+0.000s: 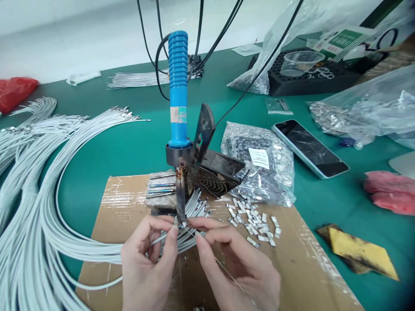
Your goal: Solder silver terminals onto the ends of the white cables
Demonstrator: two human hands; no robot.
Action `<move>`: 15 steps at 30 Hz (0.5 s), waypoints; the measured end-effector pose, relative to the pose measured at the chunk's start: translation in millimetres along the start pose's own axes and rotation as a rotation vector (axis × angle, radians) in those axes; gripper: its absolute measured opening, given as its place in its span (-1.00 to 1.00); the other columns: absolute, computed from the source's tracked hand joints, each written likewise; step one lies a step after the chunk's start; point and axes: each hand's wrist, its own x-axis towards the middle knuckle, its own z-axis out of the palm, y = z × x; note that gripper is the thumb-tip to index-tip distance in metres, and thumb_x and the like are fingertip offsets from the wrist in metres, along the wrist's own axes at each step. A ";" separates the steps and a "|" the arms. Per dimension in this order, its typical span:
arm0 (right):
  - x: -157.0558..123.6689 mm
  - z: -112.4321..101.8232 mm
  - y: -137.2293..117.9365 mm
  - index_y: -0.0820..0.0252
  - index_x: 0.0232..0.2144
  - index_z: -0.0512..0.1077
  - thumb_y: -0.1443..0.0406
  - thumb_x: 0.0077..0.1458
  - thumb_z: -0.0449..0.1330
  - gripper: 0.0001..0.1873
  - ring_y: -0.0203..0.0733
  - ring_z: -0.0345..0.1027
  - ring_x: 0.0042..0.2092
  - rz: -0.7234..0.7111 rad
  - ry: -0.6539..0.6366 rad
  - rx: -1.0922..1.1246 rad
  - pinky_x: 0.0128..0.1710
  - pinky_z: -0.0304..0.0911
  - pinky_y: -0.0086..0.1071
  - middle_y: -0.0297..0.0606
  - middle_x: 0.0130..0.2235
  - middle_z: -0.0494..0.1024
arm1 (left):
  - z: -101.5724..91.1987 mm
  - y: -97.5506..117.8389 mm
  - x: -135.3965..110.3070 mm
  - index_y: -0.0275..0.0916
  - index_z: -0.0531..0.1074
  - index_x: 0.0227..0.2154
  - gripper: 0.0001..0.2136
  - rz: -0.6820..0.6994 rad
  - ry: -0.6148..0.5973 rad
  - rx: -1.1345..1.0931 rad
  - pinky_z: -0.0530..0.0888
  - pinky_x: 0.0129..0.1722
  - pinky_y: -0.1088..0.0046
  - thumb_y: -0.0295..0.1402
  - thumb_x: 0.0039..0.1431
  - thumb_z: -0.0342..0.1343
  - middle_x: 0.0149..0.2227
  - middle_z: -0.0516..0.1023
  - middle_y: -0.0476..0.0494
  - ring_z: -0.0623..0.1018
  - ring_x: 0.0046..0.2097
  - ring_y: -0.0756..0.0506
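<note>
A blue-handled soldering iron (178,90) stands tip-down in a dark metal stand (207,166) on a taped cardboard sheet (292,259). My left hand (151,263) pinches the end of a white wire (167,236) and holds it against the iron's tip (180,214). My right hand (238,268) pinches a thin strand of solder wire (223,270) that runs to the same tip. Both hands meet just below the iron. Several small metal terminals (256,222) lie loose on the cardboard to the right of my fingers.
A big bundle of white wires (35,203) curves across the green table at left. A clear bag of terminals (259,162), a phone (309,147), more plastic bags (366,108), a black tray (308,73), a yellow sponge (359,250) and pink cloth (391,192) lie at right.
</note>
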 end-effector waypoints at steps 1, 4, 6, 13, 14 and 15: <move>-0.1 0.0 0.1 0.13 -0.49 0.49 0.42 0.15 0.30 -0.81 -0.16 0.66 -0.19 0.005 -0.002 0.005 -0.31 0.51 -0.55 -0.20 -0.22 0.72 | -0.1 -0.4 0.2 -0.17 0.54 -0.55 -0.90 0.000 0.000 -0.004 0.39 -0.58 0.71 -0.44 0.00 0.32 -0.39 0.68 -0.02 0.56 -0.46 0.04; 0.0 0.0 0.1 0.13 -0.48 0.50 0.41 0.16 0.30 -0.82 -0.16 0.66 -0.21 0.008 0.002 0.005 -0.36 0.51 -0.54 -0.17 -0.22 0.72 | -1.9 -2.4 1.0 -0.17 0.54 -0.54 -0.91 0.004 0.008 -0.011 0.38 -0.59 0.71 -0.44 0.00 0.32 -0.38 0.69 -0.04 0.61 -0.39 0.00; 0.5 -0.1 0.0 0.13 -0.49 0.50 0.41 0.15 0.31 -0.82 -0.15 0.66 -0.22 -0.001 0.003 -0.003 -0.32 0.52 -0.51 -0.17 -0.22 0.72 | -3.6 -3.8 1.6 -0.17 0.55 -0.53 -0.91 0.005 -0.003 -0.001 0.37 -0.61 0.70 -0.43 0.01 0.33 -0.36 0.69 -0.07 0.63 -0.36 -0.03; 1.2 -1.6 1.1 0.11 -0.46 0.51 0.42 0.16 0.31 -0.82 -0.17 0.65 -0.22 -0.044 -0.019 -0.032 -0.20 0.51 -0.47 -0.18 -0.21 0.73 | -7.6 -9.5 2.3 -0.18 0.55 -0.52 -0.91 0.018 0.005 -0.001 0.38 -0.63 0.68 -0.43 0.04 0.31 -0.34 0.69 -0.10 0.62 -0.40 -0.03; 1.2 -1.7 1.3 0.11 -0.47 0.51 0.41 0.16 0.31 -0.82 -0.17 0.65 -0.22 -0.048 -0.016 -0.041 -0.20 0.51 -0.46 -0.17 -0.21 0.73 | -9.0 -11.1 3.0 -0.19 0.55 -0.51 -0.92 0.018 -0.022 0.003 0.38 -0.63 0.67 -0.44 0.03 0.32 -0.34 0.69 -0.10 0.61 -0.42 -0.03; 1.1 -1.6 1.4 0.11 -0.47 0.51 0.41 0.17 0.31 -0.82 -0.16 0.65 -0.23 -0.052 -0.013 -0.044 -0.21 0.51 -0.45 -0.17 -0.22 0.73 | -10.6 -12.7 3.8 -0.19 0.56 -0.51 -0.92 0.016 -0.054 0.008 0.39 -0.63 0.66 -0.44 0.04 0.33 -0.34 0.70 -0.11 0.60 -0.44 -0.02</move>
